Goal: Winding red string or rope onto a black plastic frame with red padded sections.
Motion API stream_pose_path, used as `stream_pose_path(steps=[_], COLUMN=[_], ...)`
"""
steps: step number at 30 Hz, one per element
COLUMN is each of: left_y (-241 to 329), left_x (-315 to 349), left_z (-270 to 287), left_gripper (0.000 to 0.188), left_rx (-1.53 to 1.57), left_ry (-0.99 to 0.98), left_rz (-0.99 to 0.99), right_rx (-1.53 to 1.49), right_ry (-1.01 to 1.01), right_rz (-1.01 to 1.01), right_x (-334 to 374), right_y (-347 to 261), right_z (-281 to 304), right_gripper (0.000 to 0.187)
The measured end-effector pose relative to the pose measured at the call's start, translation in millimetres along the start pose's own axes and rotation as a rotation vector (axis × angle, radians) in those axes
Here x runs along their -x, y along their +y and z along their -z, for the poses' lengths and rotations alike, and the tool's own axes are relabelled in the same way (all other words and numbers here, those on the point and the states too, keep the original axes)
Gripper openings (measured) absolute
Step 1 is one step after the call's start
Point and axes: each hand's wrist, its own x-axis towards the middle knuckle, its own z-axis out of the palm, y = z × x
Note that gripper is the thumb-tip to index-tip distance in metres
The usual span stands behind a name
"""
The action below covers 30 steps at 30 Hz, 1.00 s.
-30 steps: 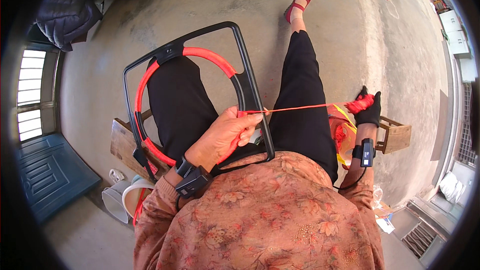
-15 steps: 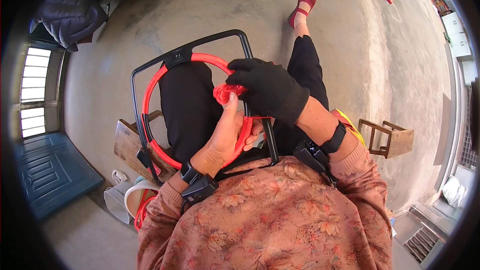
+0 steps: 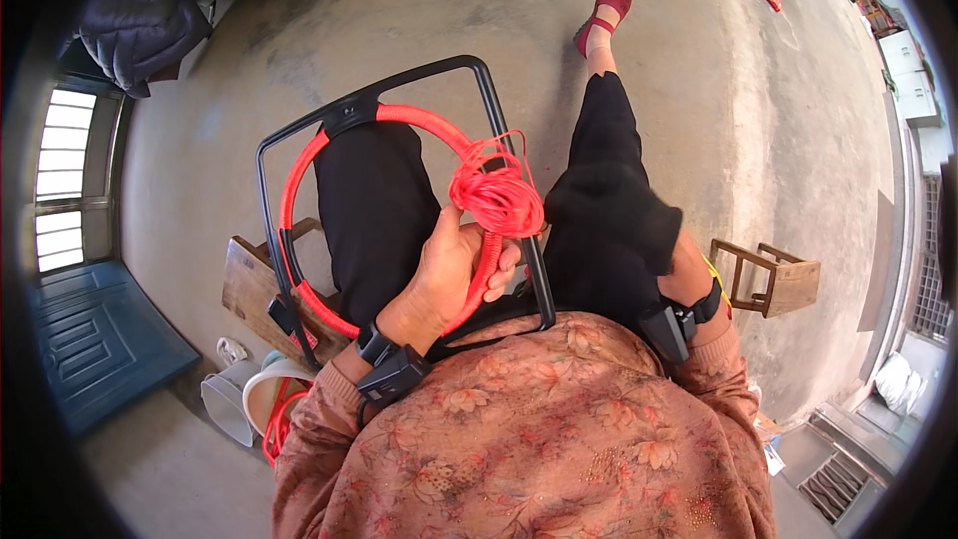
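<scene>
My bare left hand [image 3: 444, 265] is closed around the lower right of a ring [image 3: 299, 170] wrapped in red cord. Loops of loose red cord form a bundle [image 3: 499, 202] at that side of the ring, against my left thumb. A black metal frame [image 3: 484, 90] surrounds the ring, both resting over my lap. My right hand [image 3: 639, 220], in a black glove, is over my right thigh, apart from the cord. The glove blends into my black trousers and is blurred, so its fingers cannot be made out.
A wooden stool [image 3: 783, 279] stands to the right, and a wooden seat [image 3: 254, 284] shows at my left. White buckets [image 3: 232, 404] with red cord are at the lower left, near a blue door panel [image 3: 110, 339]. A dark padded jacket [image 3: 140, 20] hangs at the upper left.
My right hand has left the red cord bundle and moved right and down toward my thigh. The bundle now shows in full, its loops spread out. My left hand has kept its grip.
</scene>
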Motion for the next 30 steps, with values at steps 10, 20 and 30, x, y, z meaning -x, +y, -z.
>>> stream_pose_path(steps=[10, 20, 30], left_y=[0, -1, 1], left_x=[-2, 2, -1], left_z=[2, -15, -17], left_gripper=[0.071, 0.018, 0.014], left_rx=[0.088, -0.137, -0.21], left_ry=[-0.086, 0.14, 0.149], left_rz=[0.055, -0.008, -0.043], right_rx=[-0.275, -1.169, -0.52], right_ry=[-0.356, 0.272, 0.521], right_rz=[0.248, 0.247, 0.254], right_x=[-51, -21, 95], right_y=[23, 58, 63], right_z=[-22, -9, -2], right_gripper=[0.038, 0.034, 0.031])
